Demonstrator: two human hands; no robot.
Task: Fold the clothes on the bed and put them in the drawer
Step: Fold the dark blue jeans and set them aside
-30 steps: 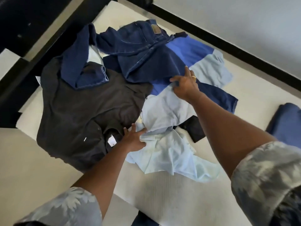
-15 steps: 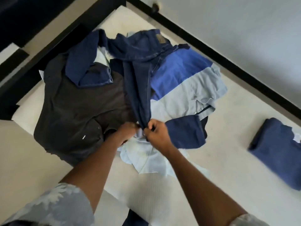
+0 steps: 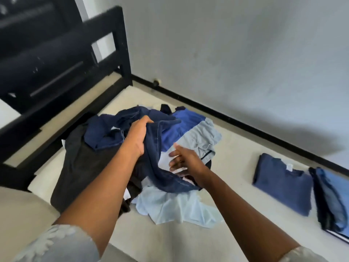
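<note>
left hand (image 3: 138,137) with fingers clenched on dark blue jeans (image 3: 164,174) above the clothes pile, right hand (image 3: 184,161) fingers released, spread just beside them, folded blue shirt (image 3: 281,184) well apart on the bed (image 3: 170,242)

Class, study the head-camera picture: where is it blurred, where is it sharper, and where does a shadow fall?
Head view: the black headboard at top left is smeared by motion blur; the left hand gripping the jeans is sharper; a broad soft shadow lies on the grey wall at right; no glare shows.
</note>
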